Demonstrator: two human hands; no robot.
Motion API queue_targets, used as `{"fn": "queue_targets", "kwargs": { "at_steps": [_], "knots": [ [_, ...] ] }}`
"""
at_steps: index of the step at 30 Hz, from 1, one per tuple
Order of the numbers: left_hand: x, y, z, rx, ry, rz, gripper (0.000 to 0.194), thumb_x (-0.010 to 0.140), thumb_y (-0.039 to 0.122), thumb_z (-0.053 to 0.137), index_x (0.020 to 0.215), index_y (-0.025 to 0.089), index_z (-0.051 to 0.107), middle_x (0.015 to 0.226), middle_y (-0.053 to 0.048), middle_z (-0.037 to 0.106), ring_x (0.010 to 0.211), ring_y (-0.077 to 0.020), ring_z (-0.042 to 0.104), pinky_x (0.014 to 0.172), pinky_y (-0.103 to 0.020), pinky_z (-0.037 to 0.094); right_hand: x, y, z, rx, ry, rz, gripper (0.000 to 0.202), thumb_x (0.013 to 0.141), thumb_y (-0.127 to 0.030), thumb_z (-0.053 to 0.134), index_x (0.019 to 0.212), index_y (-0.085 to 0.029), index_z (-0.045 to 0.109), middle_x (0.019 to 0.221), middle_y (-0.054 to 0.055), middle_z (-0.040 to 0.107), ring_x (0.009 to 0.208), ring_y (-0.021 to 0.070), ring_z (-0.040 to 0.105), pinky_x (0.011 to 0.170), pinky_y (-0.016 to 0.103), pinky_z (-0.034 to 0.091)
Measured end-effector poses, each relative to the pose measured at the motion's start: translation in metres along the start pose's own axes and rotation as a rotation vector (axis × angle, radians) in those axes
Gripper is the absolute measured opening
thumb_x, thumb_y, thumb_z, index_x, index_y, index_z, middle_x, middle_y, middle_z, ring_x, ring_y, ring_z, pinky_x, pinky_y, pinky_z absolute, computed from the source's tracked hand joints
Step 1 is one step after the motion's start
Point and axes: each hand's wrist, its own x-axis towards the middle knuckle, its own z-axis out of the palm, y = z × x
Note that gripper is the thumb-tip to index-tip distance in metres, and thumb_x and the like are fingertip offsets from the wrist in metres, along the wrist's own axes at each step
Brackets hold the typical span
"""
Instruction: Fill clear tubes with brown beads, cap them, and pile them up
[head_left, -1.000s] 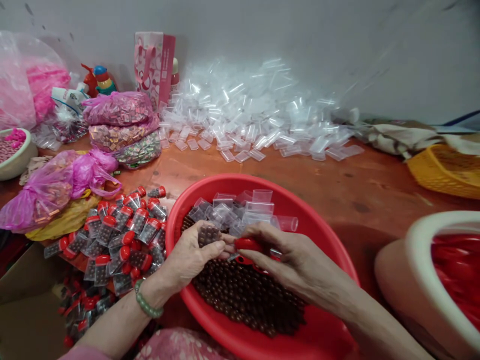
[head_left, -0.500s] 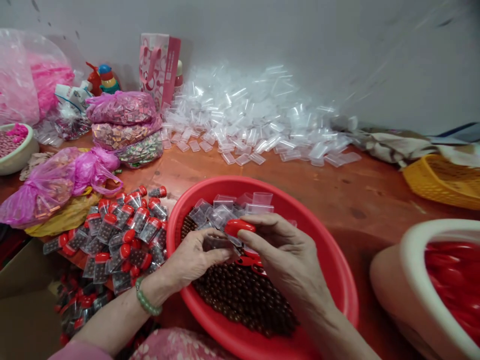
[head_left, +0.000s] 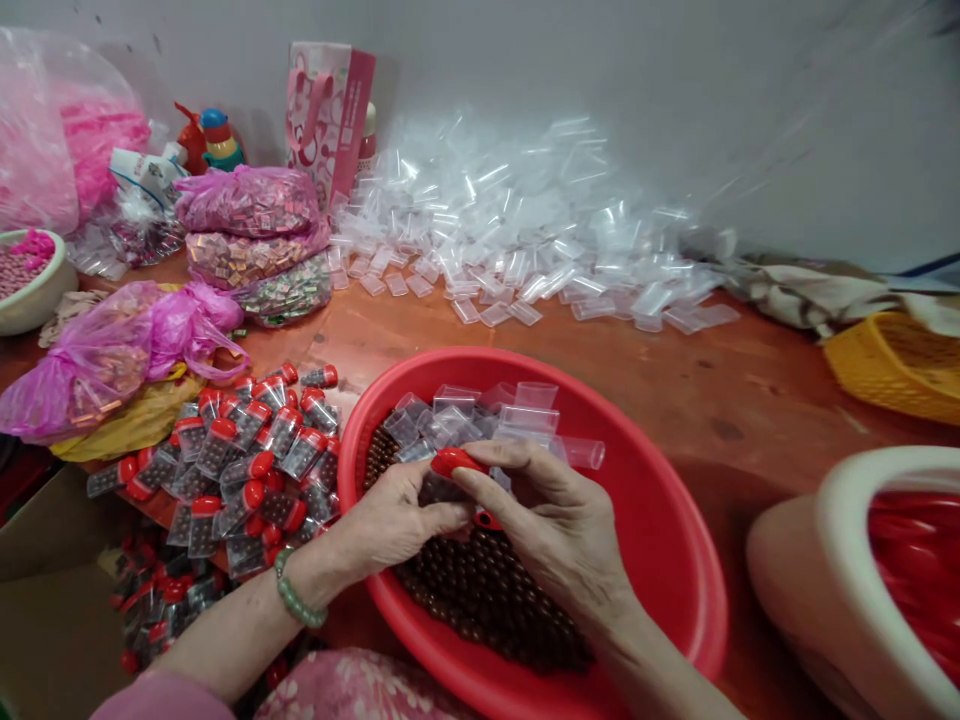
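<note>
Above the red basin (head_left: pixel 675 560), my left hand (head_left: pixel 397 515) is closed round a small clear case with dark contents, mostly hidden by the fingers. My right hand (head_left: pixel 547 515) pinches a red cap (head_left: pixel 454 461), which sits at the top end of that case; whether it is fully seated cannot be seen. Dark brown beads (head_left: pixel 487 600) fill the lower part of the basin. Clear plastic cases (head_left: pixel 450 418) lie on the beads at the back. Part of a red item shows below my right fingers.
Capped cases (head_left: pixel 247 450) are heaped on the left. A big pile of clear cases (head_left: pixel 525 220) lies by the wall. Pink bags (head_left: pixel 251 210) stand back left. At right are a white tub (head_left: pixel 795 560) of red caps and a yellow basket (head_left: pixel 862 370).
My right hand has moved left with the red cap, which was beside the case and is now at its top end. The view has shifted slightly.
</note>
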Motion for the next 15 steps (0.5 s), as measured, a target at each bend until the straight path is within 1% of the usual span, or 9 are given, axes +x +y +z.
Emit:
{"fn": "queue_targets", "kwargs": {
  "at_steps": [4,8,11,15],
  "knots": [
    [-0.001,0.000,-0.001,0.074,0.001,0.004,0.040,0.064,0.048,0.074,0.073,0.014,0.054,0.064,0.003,0.048,0.061,-0.0095,0.041,0.061,-0.024,0.033,0.004,-0.002,-0.008,-0.115,-0.116,-0.079,0.008,0.081,-0.018,0.066,0.086,-0.024,0.067,0.078,-0.002,0.070,0.070,0.0116,0.064,0.066,0.022,0.052],
    [0.000,-0.004,-0.004,0.140,-0.071,0.018,0.032,0.070,0.043,0.068,0.074,0.015,0.054,0.064,0.003,0.045,0.059,-0.0088,0.041,0.058,-0.024,0.032,0.007,-0.003,-0.015,-0.194,-0.237,-0.085,0.009,0.086,-0.022,0.061,0.093,-0.024,0.065,0.084,0.000,0.069,0.075,0.0135,0.064,0.068,0.024,0.051],
    [0.001,-0.006,-0.006,0.135,-0.093,0.017,0.030,0.071,0.041,0.068,0.073,0.015,0.054,0.063,0.004,0.045,0.058,-0.0084,0.041,0.057,-0.023,0.032,0.006,-0.003,-0.016,-0.229,-0.247,-0.137,0.008,0.087,-0.022,0.059,0.094,-0.024,0.064,0.088,0.001,0.067,0.080,0.0150,0.063,0.073,0.027,0.052],
    [0.001,-0.006,-0.006,0.082,-0.068,-0.009,0.036,0.068,0.046,0.072,0.068,0.014,0.054,0.059,0.003,0.047,0.055,-0.0083,0.043,0.055,-0.023,0.033,0.004,-0.004,-0.016,-0.318,-0.266,-0.227,0.006,0.089,-0.020,0.056,0.092,-0.023,0.060,0.084,0.002,0.065,0.076,0.0153,0.063,0.069,0.028,0.052]
  ]
}}
